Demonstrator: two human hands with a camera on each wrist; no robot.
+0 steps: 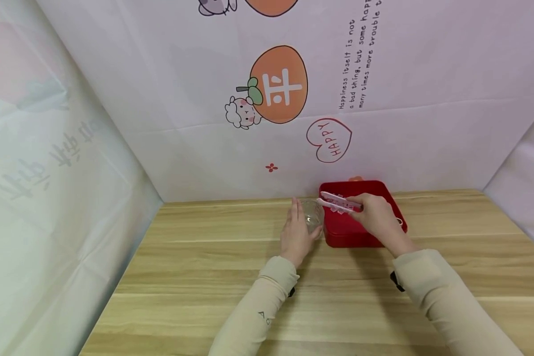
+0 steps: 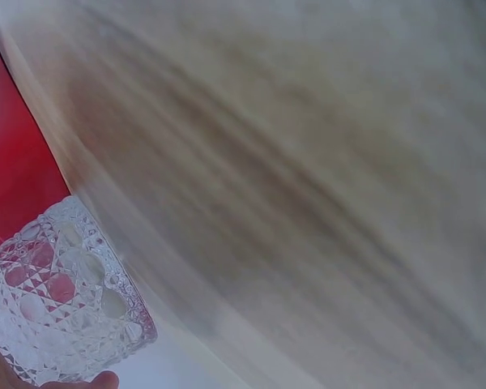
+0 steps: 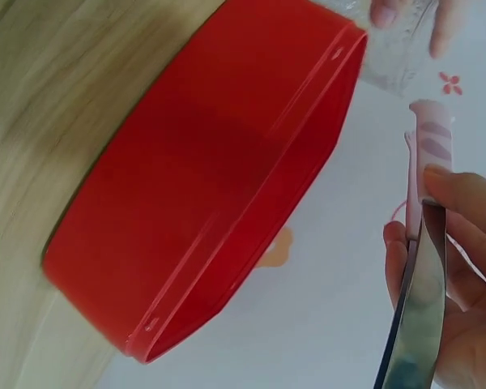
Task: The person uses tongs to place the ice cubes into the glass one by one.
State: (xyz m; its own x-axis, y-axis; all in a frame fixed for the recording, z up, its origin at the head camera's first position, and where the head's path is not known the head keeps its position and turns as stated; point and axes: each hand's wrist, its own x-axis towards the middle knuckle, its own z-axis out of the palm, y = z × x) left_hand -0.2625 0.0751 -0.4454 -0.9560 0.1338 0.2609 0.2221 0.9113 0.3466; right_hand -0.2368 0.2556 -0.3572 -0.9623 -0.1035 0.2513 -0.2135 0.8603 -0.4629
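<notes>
My left hand holds a clear cut-glass cup, fingers on its far left side and thumb at its near right. In the left wrist view the faceted glass cup shows its diamond pattern, with fingertips at its lower edge. My right hand grips a pair of tongs over the red box. The tongs' pale pink tips point left, towards the cup, and stand slightly apart. Translucent pinkish pieces show around the tips; I cannot tell whether the tongs hold any. In the right wrist view the tongs have a metal handle.
The red box stands right beside the cup, against the back wall covering, which carries printed fruit and lettering. A small pale loop shows at the box's right side. The wood-grain tabletop extends to the left and in front.
</notes>
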